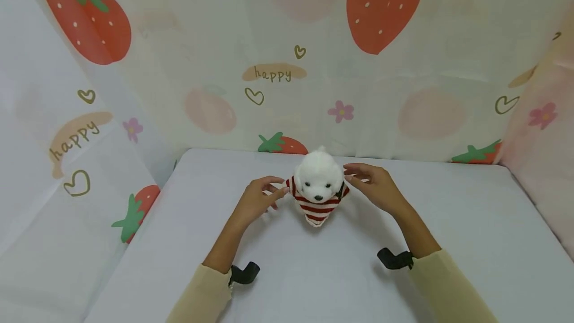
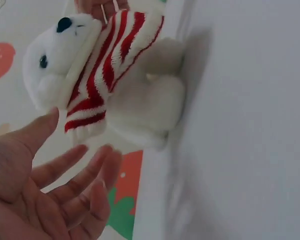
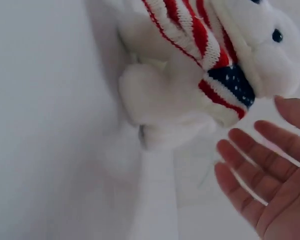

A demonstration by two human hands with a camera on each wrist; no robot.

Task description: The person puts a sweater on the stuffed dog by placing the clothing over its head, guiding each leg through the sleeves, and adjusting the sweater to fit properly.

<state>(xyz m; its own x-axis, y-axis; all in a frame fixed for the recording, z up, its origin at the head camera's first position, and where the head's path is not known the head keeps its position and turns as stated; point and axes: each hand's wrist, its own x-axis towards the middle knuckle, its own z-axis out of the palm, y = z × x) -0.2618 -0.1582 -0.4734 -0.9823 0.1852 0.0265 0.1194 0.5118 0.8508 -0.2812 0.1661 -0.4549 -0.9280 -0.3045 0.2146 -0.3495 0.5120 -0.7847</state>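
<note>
A white plush dog (image 1: 319, 176) sits upright on the table, facing me, with dark eyes and a black nose. Round its neck lies a knitted red-and-white striped bib (image 1: 316, 208); the right wrist view shows a navy, white-flecked patch (image 3: 232, 82) on one side of it. My left hand (image 1: 259, 199) is beside the dog's left-of-picture side, fingers loosely spread, thumb close to the bib's edge. On the other side my right hand (image 1: 378, 188) is held with relaxed fingers near the dog's head and bib. Whether either hand's fingertips touch the plush, I cannot tell.
A white-covered table (image 1: 314, 273) extends around the toy. Behind it hangs a pale cloth backdrop (image 1: 215, 39) printed with strawberries, hearts and "happy"; similar cloth rises at left and right. Each wrist carries a black camera mount (image 1: 244, 273).
</note>
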